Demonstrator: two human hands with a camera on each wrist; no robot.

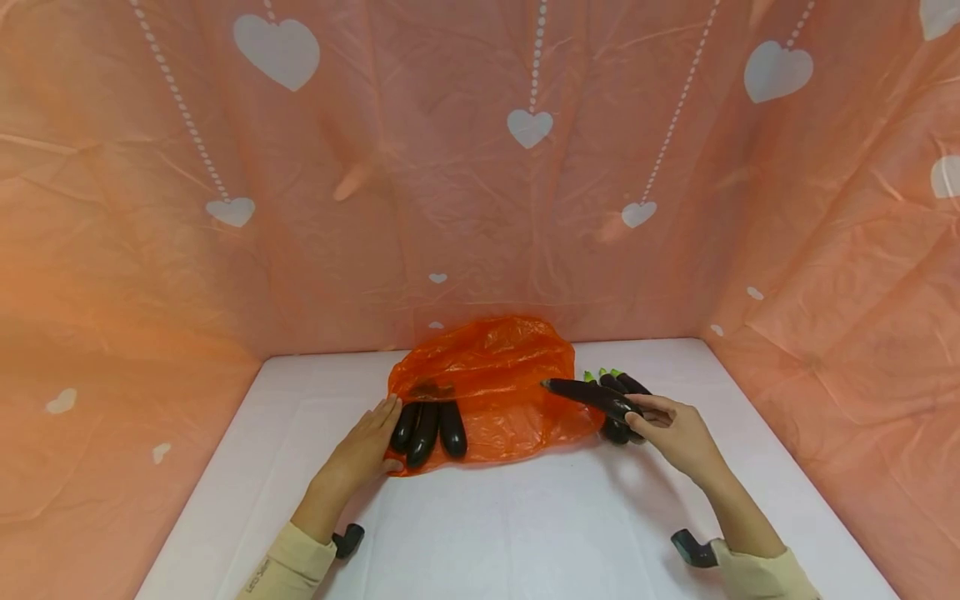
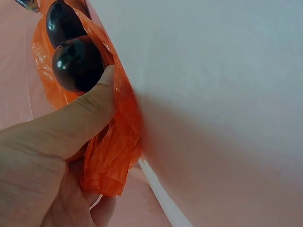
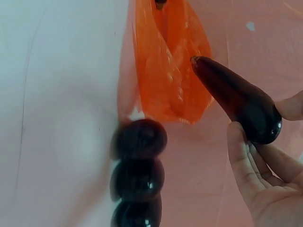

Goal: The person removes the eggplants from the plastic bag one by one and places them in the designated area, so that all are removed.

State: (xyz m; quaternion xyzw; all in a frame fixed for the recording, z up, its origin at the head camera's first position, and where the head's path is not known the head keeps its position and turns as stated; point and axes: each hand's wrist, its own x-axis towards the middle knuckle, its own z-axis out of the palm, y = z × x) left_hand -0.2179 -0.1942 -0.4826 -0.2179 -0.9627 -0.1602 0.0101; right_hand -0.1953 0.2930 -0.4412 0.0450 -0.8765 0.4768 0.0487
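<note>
An orange plastic bag [image 1: 517, 425] lies on the table with three dark eggplants [image 1: 423, 437] at its left side, their stem ends under the film. At that left edge my left hand [image 1: 365, 446] grips the bag, its thumb [image 2: 90, 106] on the film beside one eggplant [image 2: 78, 66]. My right hand [image 1: 678, 433] pinches another eggplant [image 1: 592, 393] by its thick end between thumb and fingers. Held above the table, this eggplant points its stem end left, over the bag's right part. Under and behind it lie three loose eggplants [image 3: 142, 179], stems toward the back.
The white tabletop [image 1: 510, 533] is enclosed by pink-orange sheeting [image 1: 450, 208] with white hearts at the back and sides. Dark camera mounts [image 1: 693, 548] stick out from both wrists.
</note>
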